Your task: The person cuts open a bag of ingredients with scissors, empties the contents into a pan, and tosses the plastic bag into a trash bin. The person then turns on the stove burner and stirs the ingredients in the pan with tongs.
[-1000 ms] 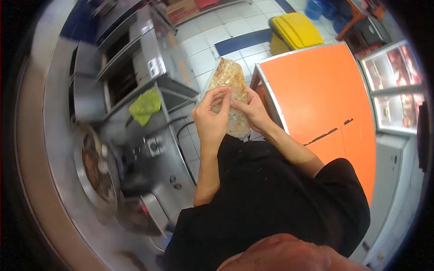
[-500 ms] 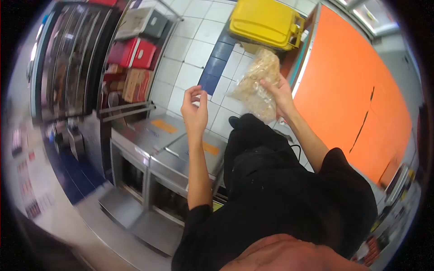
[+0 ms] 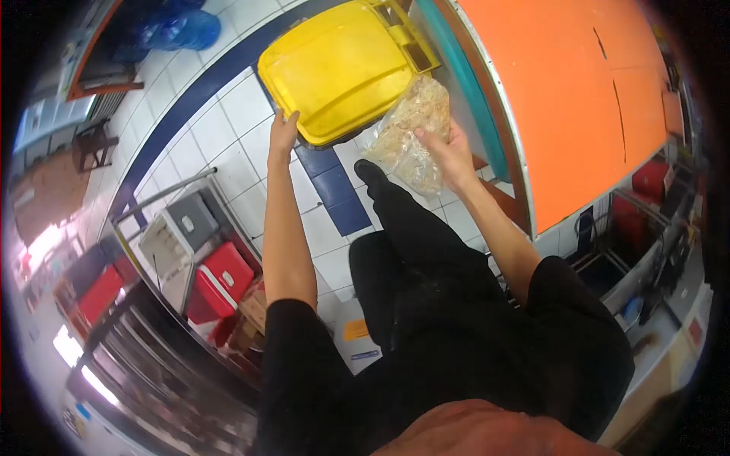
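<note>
Head view: right hand (image 3: 454, 158) closed on a clear plastic bag with crumpled pale-brown contents (image 3: 407, 148), thumb on top, other fingers mostly hidden behind it. Bag hangs at the near right corner of the yellow plastic lidded bin (image 3: 338, 72), overlapping that corner in view; can't tell if they touch. Left hand (image 3: 284, 135) at the bin lid's near left edge, thumb and a finger slightly parted, nothing else in it. Can't tell if it actually grips the lid.

Outward, all relative to the bin:
- Near side: black shoe (image 3: 370, 172) just short of the bin, on white floor tiles (image 3: 256, 143) with a dark blue tile strip (image 3: 342, 201).
- Right: teal upright panel (image 3: 464, 91) just beside it, then the orange flat-topped surface (image 3: 563, 106) with dark cracks.
- Far left: clear blue plastic jugs (image 3: 186, 30), well apart.
- Near left: grey-and-white plastic box (image 3: 190, 220) and red box with a white stripe (image 3: 228, 277), side by side on a metal rack.
</note>
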`<state>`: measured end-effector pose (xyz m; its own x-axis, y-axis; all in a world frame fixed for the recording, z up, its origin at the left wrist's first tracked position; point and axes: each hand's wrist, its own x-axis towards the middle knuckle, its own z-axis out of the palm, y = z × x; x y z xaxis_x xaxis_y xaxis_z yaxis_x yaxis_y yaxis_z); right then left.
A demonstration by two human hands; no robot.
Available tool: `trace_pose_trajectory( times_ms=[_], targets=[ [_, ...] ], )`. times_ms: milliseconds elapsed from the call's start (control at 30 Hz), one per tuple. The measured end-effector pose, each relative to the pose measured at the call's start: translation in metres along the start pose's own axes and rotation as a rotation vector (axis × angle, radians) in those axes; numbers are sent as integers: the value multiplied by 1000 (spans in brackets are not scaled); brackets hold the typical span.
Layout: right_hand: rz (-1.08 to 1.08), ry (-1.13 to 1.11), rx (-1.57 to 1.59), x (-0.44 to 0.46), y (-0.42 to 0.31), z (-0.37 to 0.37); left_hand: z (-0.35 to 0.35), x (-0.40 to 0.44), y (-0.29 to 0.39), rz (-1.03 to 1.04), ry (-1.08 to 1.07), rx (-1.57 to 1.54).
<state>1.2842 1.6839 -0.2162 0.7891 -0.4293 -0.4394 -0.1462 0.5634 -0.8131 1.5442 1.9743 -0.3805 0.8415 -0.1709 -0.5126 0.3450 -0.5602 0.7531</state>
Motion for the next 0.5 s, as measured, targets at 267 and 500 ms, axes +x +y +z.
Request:
trace_pose_trajectory(
  times_ms=[267, 500],
  targets=[
    [38, 387, 13, -12, 47, 27, -10, 87, -2, -36, -47, -74],
    [231, 492, 293, -60, 139, 32, -64, -19, 265, 384, -448, 227]
  ],
)
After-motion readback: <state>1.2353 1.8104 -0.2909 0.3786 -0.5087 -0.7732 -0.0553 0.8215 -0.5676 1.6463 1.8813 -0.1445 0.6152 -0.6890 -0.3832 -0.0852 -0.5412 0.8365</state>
